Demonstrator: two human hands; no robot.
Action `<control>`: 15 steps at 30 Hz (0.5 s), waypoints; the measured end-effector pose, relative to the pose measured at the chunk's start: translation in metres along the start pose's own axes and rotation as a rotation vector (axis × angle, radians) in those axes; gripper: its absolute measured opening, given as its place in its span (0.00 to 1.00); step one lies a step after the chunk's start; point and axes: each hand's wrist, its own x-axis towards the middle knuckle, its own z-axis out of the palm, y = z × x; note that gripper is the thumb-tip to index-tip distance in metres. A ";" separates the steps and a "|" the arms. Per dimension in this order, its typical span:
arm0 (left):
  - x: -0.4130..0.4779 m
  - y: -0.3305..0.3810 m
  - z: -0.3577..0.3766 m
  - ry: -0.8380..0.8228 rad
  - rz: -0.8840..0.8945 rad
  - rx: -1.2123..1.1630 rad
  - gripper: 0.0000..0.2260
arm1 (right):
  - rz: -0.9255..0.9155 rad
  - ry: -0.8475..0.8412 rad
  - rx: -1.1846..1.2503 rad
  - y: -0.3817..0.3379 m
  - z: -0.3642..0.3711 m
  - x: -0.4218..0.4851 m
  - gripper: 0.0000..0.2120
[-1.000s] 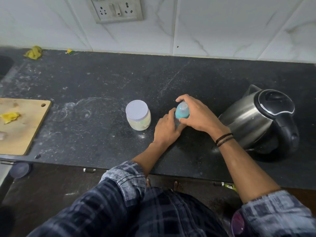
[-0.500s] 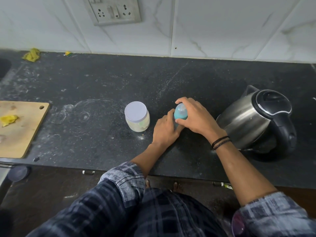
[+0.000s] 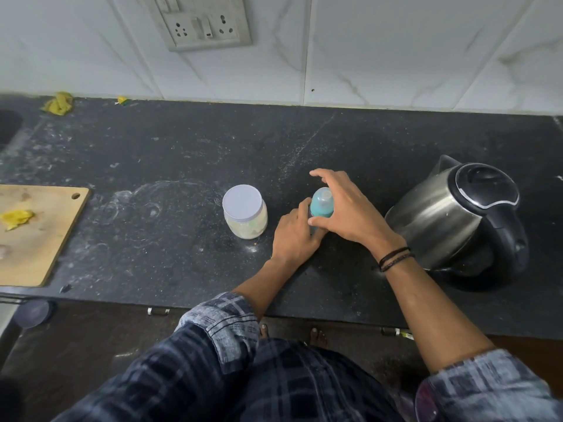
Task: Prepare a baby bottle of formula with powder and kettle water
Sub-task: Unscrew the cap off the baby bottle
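Observation:
A baby bottle with a teal cap and clear teat (image 3: 321, 205) stands upright on the black counter (image 3: 182, 153). My left hand (image 3: 294, 236) wraps around the bottle's lower body, which it hides. My right hand (image 3: 344, 208) is at the teal cap, thumb and palm against it, the other fingers spread above it. A clear jar of pale powder with a white lid (image 3: 245, 211) stands just left of the bottle, closed. A steel kettle with a black lid and handle (image 3: 457, 217) sits to the right, close to my right wrist.
A wooden cutting board (image 3: 36, 239) with a yellow scrap lies at the counter's left edge. A yellow cloth (image 3: 59, 102) sits by the back wall. A switch and socket plate (image 3: 204, 21) is on the tiled wall. The counter's front edge runs below my arms.
My right hand's fingers have lifted and spread above the teal cap, where before they curled over it. The left hand and bottle stay in place.

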 end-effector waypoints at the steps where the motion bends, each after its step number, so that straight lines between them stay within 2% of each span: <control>1: 0.000 -0.001 0.000 -0.003 -0.005 -0.002 0.29 | 0.007 0.011 0.009 0.000 0.000 0.000 0.43; 4: -0.001 -0.001 0.001 -0.011 -0.024 -0.007 0.30 | 0.014 0.033 0.001 0.001 0.001 -0.002 0.38; 8: 0.000 -0.001 0.001 -0.013 -0.016 0.003 0.30 | 0.010 0.032 0.033 0.000 0.000 -0.002 0.41; 12: 0.000 -0.001 0.001 -0.006 -0.015 -0.007 0.30 | 0.007 0.036 0.011 0.000 0.001 -0.002 0.37; 15: 0.001 -0.002 0.002 0.001 -0.006 0.008 0.29 | -0.006 0.041 0.049 0.000 0.000 -0.002 0.40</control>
